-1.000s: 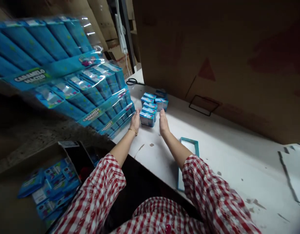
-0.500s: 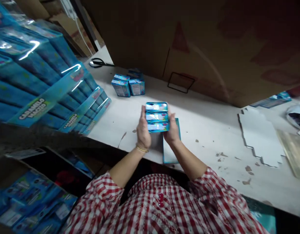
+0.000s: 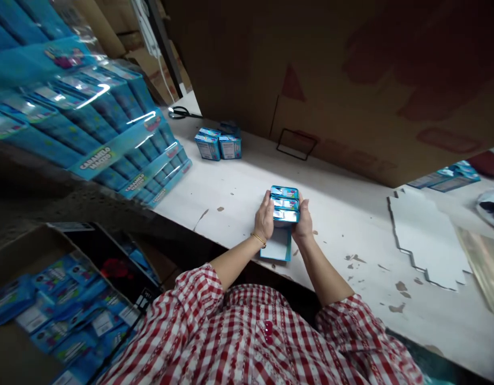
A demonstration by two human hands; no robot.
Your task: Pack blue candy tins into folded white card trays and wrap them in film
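Note:
Between my two hands is a row of three small blue candy boxes [image 3: 285,205] with shiny tops. My left hand [image 3: 265,218] presses on their left side, fingers closed against them. On the right side, my right hand [image 3: 303,220] grips the same boxes with the thumb up. The boxes are over the far part of a shallow display tray [image 3: 275,247], white inside with blue edges, lying at the table's front edge. Whether they touch its bottom is hidden.
Wrapped display packs [image 3: 94,155] of blue boxes are stacked at left. Several small boxes [image 3: 218,145] and scissors [image 3: 180,112] lie behind. A large carton [image 3: 331,96] stands at the back. Flat white card [image 3: 425,235] lies right. An open carton [image 3: 14,350] of blue packets sits lower left.
Both hands have brought the three boxes down and toward the right in view, over the tray. The tray's near part shows more between my arms. The head view has shifted somewhat.

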